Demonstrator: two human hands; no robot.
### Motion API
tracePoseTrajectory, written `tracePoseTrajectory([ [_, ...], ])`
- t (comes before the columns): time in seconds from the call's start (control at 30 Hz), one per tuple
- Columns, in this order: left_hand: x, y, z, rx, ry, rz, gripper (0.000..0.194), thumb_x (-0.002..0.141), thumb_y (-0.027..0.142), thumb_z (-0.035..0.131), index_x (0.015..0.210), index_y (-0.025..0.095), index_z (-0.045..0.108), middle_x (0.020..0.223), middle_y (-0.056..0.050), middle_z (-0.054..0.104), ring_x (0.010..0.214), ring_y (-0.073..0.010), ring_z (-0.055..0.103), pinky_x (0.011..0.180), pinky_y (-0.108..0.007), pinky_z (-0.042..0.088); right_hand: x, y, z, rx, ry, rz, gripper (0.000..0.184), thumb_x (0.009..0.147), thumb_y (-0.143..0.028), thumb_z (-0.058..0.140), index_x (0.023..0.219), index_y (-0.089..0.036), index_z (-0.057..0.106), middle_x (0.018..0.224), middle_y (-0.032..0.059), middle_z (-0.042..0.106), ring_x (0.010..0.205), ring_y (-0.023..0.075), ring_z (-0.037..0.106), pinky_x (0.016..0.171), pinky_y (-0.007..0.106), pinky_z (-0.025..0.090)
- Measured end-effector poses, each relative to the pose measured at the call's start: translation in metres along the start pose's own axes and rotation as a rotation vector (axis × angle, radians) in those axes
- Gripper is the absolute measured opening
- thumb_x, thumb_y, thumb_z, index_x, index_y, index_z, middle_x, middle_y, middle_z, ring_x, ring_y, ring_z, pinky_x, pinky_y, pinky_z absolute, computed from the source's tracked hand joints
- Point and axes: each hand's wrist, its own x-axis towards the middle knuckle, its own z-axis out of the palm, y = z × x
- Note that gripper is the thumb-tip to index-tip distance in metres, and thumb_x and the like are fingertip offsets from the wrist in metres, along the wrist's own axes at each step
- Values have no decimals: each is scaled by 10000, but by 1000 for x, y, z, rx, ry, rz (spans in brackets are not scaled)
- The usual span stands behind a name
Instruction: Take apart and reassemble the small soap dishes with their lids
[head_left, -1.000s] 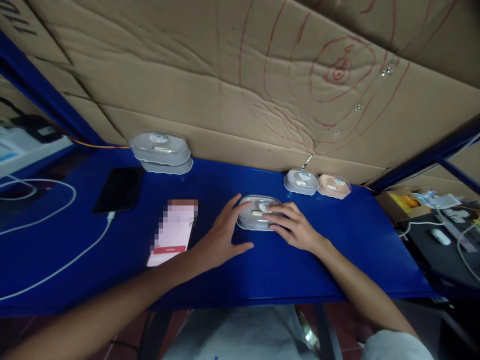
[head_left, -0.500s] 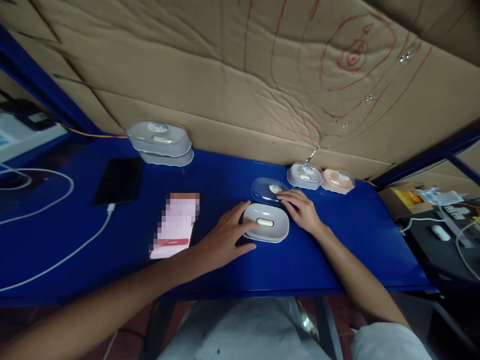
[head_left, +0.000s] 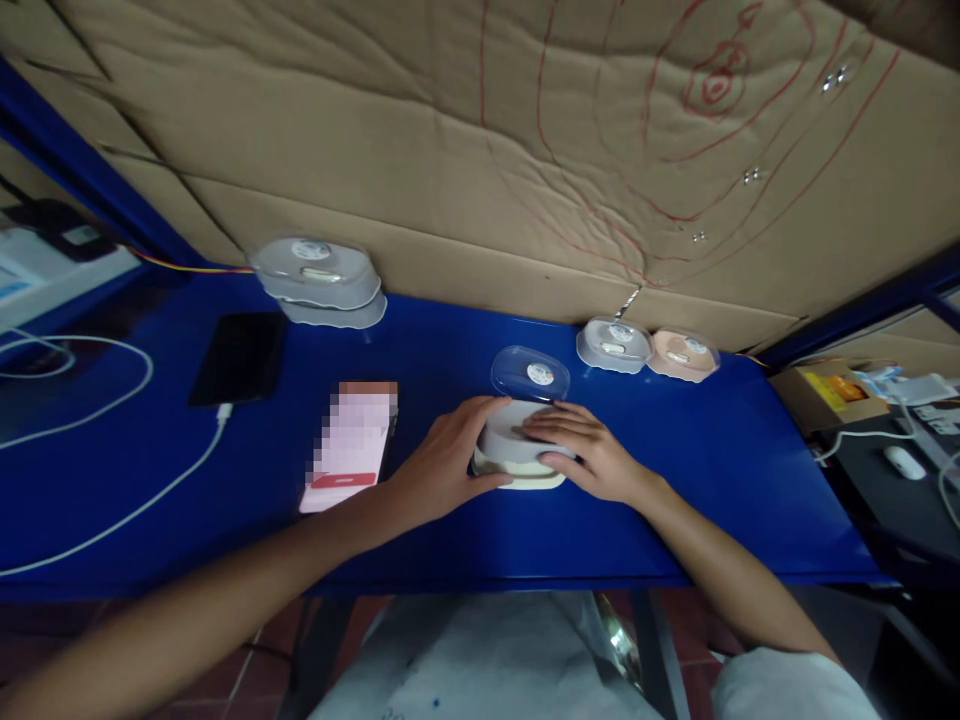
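In front of me on the blue table, a soap dish is in two parts: a light grey tray point(head_left: 507, 428) tilted above a pale cream base point(head_left: 534, 482). My right hand point(head_left: 602, 456) has its fingers over the tray's right side and its thumb along the near edge. Curled around the left side is my left hand point(head_left: 454, 452), with fingertips at the tray's far rim and thumb by the base. Just behind lies a clear lid point(head_left: 517, 372) with a round sticker. My fingers cover part of the tray.
A lit phone point(head_left: 352, 430) and a dark tablet point(head_left: 238, 358) with a white cable lie on the left. Stacked grey soap dishes point(head_left: 322, 285) stand at the back left. A grey dish point(head_left: 611, 345) and a pink dish point(head_left: 681, 358) sit by the cardboard wall point(head_left: 375, 150).
My right hand has moved from the clear lid to the grey tray. The tray has risen and tilted, exposing the cream base. My left hand has closed in around the dish's left side.
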Motion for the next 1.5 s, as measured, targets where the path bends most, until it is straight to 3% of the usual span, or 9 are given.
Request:
tracePoseTrajectory([
  [0.13,-6,6,1,12,32,4,1015,878,443,805,1638,312,144,1700,-211,261,1566,-428,293,1206,-621,348,-3,13,-3,-15,93,61,345,1079,-370,550,1388,-254,652,1326,78,751,1295,244,672,1155,482,467],
  [0.2,-9,8,0,64,15,53,1016,829,470,851,1621,304,237,1734,-221,166,1582,-462,231,1210,-655,314,-3,24,0,-101,111,96,343,1066,-380,577,1377,-268,666,1318,68,756,1320,262,654,1191,529,424],
  [0.33,-12,10,0,209,-194,262,578,847,358,853,1363,288,601,1635,-173,427,1535,-424,356,1223,-693,216,-1,45,7,-155,109,135,374,1072,-366,558,1424,-264,633,1407,73,705,1435,263,556,1271,570,320],
  [0.47,-13,12,1,186,-268,322,219,900,267,781,1107,256,709,1509,-130,563,1454,-342,472,1191,-570,333,2,43,7,-175,111,132,408,1106,-338,454,1473,-219,585,1608,120,514,1574,271,358,1303,591,235],
  [0.7,-5,12,-4,145,-199,126,683,812,383,867,1405,260,552,1515,-144,537,1353,-359,540,1115,-534,417,-1,-9,2,-177,-117,-66,626,982,-643,602,1377,-160,654,1313,153,719,1227,312,642,1110,524,460],
  [0.93,-1,11,-7,2,-124,55,615,881,495,794,1395,272,542,1442,-120,584,1366,-339,540,1123,-502,414,-4,-17,0,-191,-106,-40,375,1083,-405,530,1367,-199,662,1314,113,738,1254,264,659,1082,470,485],
  [1.2,-4,8,-4,143,-158,-59,792,804,453,853,1487,277,493,1600,-172,461,1443,-447,434,1139,-649,332,-6,30,-3,-296,138,137,416,1059,-318,569,1470,-251,591,1450,111,666,1392,303,577,1171,556,412],
  [1.3,-4,10,-3,132,-141,-60,817,778,371,872,1483,283,469,1519,-142,545,1413,-428,472,1161,-667,267,-7,40,-1,-269,219,207,305,1064,-308,563,1343,-282,686,1289,78,761,1239,291,684,1132,565,441],
  [1.5,3,7,-6,-399,145,-147,893,751,335,874,1476,263,357,1504,-166,447,1403,-368,487,1164,-569,391,-6,11,16,186,501,416,235,1034,-432,616,1182,-269,697,1052,46,789,901,227,745,802,386,607],
])
